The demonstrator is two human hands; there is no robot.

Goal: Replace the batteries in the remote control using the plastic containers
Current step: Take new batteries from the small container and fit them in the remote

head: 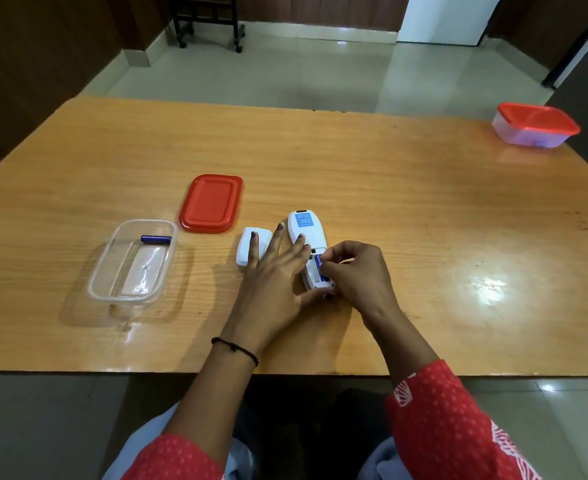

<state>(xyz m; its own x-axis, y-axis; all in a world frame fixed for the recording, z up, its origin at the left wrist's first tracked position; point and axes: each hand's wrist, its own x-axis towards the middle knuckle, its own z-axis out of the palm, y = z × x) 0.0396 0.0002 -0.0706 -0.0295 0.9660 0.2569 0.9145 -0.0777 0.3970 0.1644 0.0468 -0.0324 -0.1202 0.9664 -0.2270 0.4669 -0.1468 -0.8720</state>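
Note:
A white remote control (306, 230) lies face down on the wooden table (389, 188), its battery bay uncovered at the near end. My left hand (271, 275) rests flat on it, fingers spread, thumb at the remote's near end. My right hand (351, 271) pinches a blue battery (320, 268) that sits in the bay. The white battery cover (251, 249) lies just left of the remote, partly under my left fingers. An uncovered clear plastic container (133, 261) at the left holds one blue battery (155, 239). Its red lid (211, 202) lies beside it.
A second plastic container with a red lid on (534, 124) stands at the table's far right corner. Beyond the far edge I see a tiled floor and a dark wheeled stand (209, 22). My lap and red sleeves are below the near table edge.

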